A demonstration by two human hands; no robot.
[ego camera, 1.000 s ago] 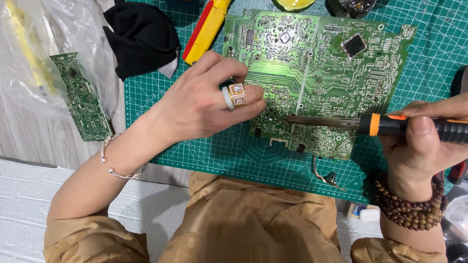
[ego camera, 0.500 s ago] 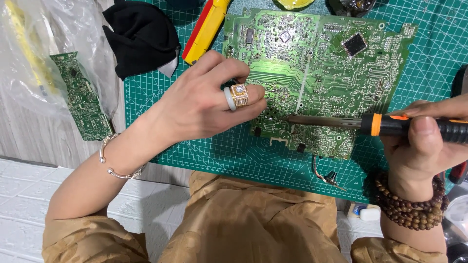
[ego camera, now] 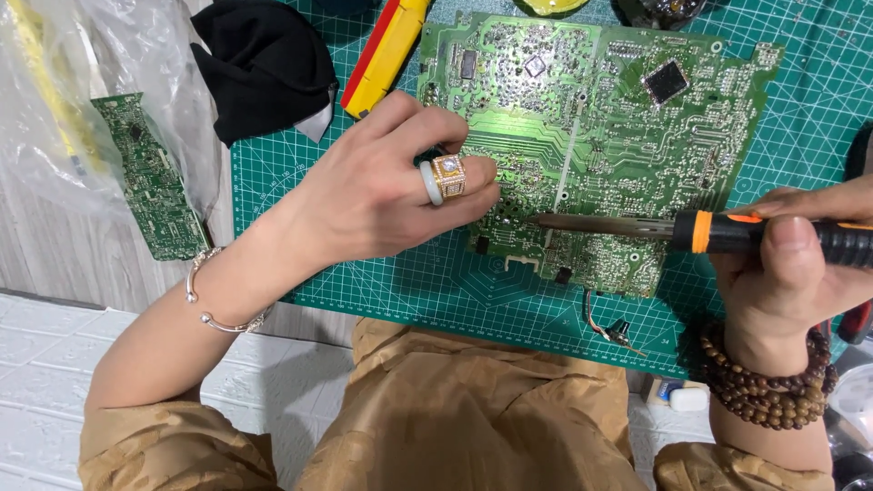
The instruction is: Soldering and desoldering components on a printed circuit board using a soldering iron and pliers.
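The left hand rests curled on the green circuit board, holding nothing visible. The right hand, partly cut off, grips a soldering iron; its tip is hard to make out

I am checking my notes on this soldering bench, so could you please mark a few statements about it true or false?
1. The right hand holds a soldering iron with an orange collar. True.
2. The left hand lies on the large green circuit board. True.
3. The circuit board lies on a bare wooden table. False: it lies on a green cutting mat.
4. The narrow circuit board lies right of the large one. False: it lies left, off the mat.
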